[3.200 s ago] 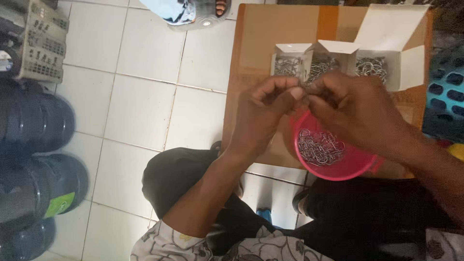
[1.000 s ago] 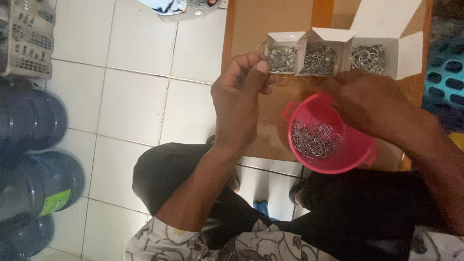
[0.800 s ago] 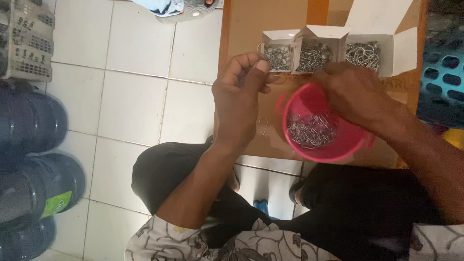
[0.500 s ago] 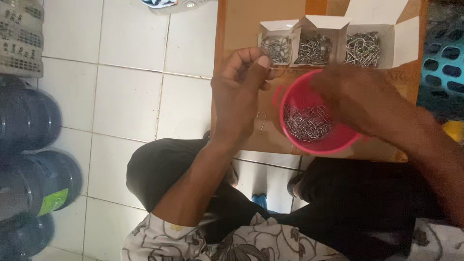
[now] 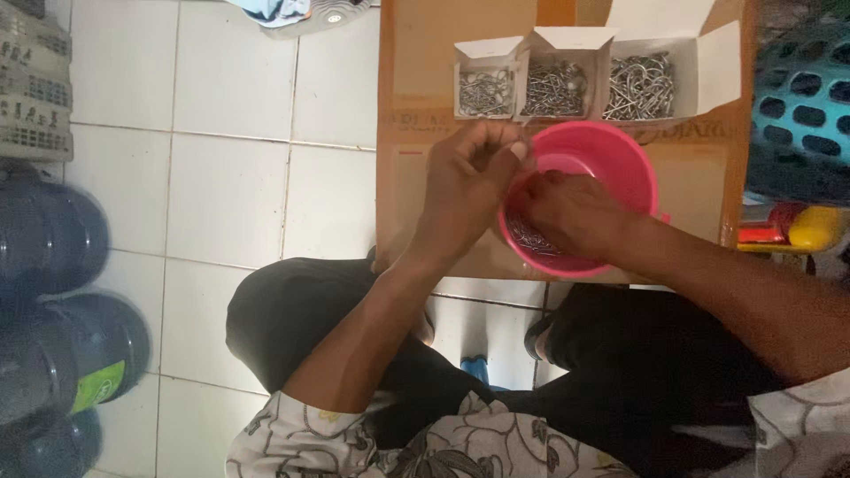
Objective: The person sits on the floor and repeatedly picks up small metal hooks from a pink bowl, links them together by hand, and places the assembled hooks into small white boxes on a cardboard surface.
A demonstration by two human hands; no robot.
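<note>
Hands first. We see our right hand (image 5: 571,212) reaching into the pink bowl (image 5: 620,155), fingers curled down onto the heap of small metal pieces (image 5: 529,239) at the bottom; whether it has closed on any we cannot tell. Our left hand (image 5: 469,181) sits at the bowl's left rim, thumb and forefinger pinched on a thin metal piece, too small to make out further.

The bowl rests on a cardboard box (image 5: 425,97) that serves as worktop, toward its near right corner. Along the far edge stand three open white cartons (image 5: 553,75) in a row, touching, each filled with metal hardware.

Beyond the right edge: a blue perforated basket (image 5: 810,97). Left, well apart, dark water jugs (image 5: 53,239) on the white tiled floor (image 5: 230,177).
</note>
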